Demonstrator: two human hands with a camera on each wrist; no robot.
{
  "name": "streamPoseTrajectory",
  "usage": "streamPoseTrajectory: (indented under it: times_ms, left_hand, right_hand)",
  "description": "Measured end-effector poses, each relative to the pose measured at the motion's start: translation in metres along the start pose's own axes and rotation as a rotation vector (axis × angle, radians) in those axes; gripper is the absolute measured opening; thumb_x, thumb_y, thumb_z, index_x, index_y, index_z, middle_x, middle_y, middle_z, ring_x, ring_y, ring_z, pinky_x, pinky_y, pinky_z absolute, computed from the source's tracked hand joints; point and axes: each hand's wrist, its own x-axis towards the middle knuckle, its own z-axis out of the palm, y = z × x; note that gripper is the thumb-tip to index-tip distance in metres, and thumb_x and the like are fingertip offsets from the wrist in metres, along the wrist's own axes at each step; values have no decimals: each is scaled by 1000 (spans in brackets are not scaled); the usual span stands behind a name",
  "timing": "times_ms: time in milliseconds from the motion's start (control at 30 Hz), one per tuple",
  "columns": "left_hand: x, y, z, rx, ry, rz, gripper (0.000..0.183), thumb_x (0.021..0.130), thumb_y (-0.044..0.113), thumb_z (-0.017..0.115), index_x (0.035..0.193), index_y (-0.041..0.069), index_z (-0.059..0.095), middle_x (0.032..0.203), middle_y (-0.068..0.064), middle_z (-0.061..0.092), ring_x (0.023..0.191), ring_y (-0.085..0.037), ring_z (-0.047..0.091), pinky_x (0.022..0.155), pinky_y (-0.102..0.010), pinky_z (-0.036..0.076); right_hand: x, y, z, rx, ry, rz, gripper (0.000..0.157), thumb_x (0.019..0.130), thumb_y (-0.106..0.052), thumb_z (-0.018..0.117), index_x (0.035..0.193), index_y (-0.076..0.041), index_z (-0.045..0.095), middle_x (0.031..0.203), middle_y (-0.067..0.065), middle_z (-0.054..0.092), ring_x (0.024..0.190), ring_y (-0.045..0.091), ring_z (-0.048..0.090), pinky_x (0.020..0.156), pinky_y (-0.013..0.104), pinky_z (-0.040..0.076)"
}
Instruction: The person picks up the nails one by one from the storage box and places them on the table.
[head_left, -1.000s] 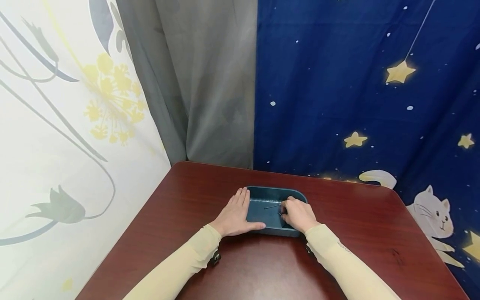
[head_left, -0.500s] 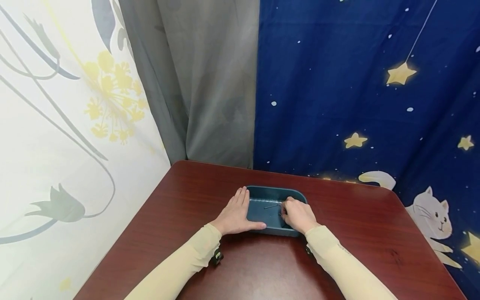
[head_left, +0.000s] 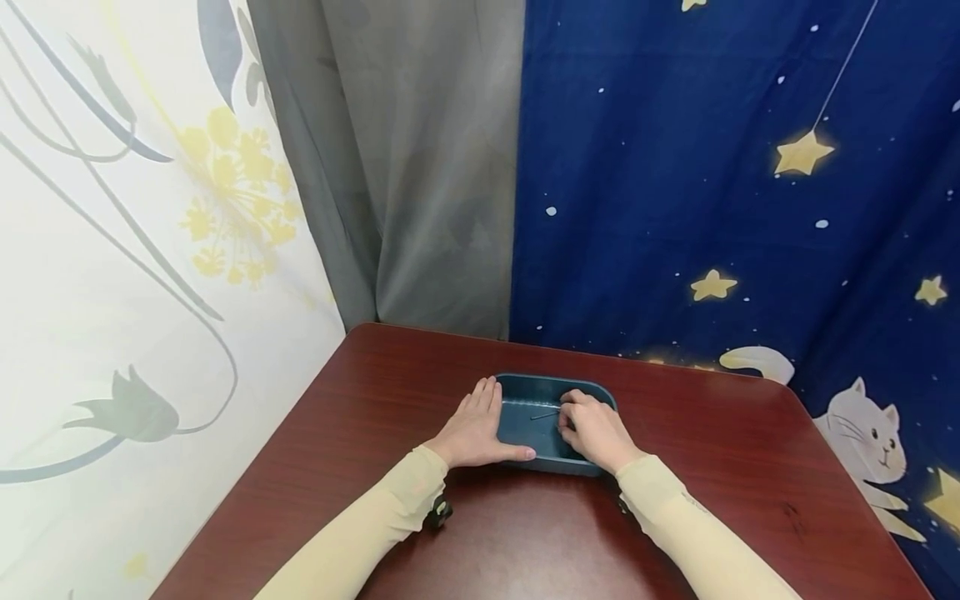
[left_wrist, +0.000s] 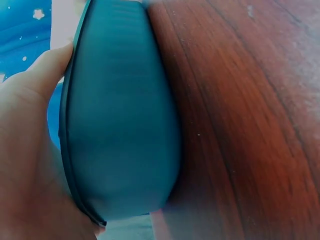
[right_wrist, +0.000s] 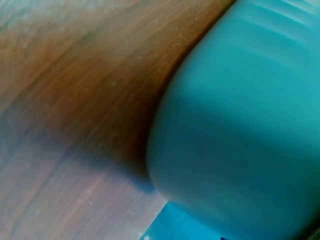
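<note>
A dark teal, oblong tray with rounded corners sits on the table. My left hand lies along its left end with straight fingers, the thumb over the near rim. In the left wrist view, that hand rests against the rim of the tray. My right hand reaches into the tray's right part with curled fingers. A thin dark rod lies on the tray floor, one end reaching toward those fingertips. I cannot tell whether they pinch anything. The right wrist view shows only the tray's outer wall.
The tray stands on a glossy reddish-brown wooden table, toward its far edge. Behind hang a grey curtain and a blue star-patterned curtain. At the left is a white floral curtain.
My right fingers have shifted and loosened slightly inside the tray; small dark bits seen beside them earlier no longer show. My left hand and the tray stay in place.
</note>
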Motion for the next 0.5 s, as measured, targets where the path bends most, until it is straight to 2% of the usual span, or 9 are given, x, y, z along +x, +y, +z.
streamPoseTrajectory:
  times_ms: [200,367,500]
  left_hand:
    - [0,4,-2,10,-21,2,140,68,99,40,160,-2,9,167,-18,4,154,-30,3,120,-47,16]
    - [1,3,-1,11,-15,6,139,69,98,40,160,-3,10,167,-18,4,154,-30,2,120,-47,17]
    - [0,2,-1,7,-2,8,138,70,97,42,159,-3,11,167,-18,6,154,-31,3,120,-46,17]
  right_hand:
    - [-3,3,-2,23,39,-48,18,84,-17,81,79,-26,65,132,9,60,115,28,60,91,48,51]
    - [-5,3,-10,51,43,-76,17,84,-17,82,81,-25,67,147,13,51,137,32,45,107,54,39]
    - [-9,3,-19,56,54,-98,16,84,-16,83,84,-24,69,154,13,44,146,33,32,113,56,31]
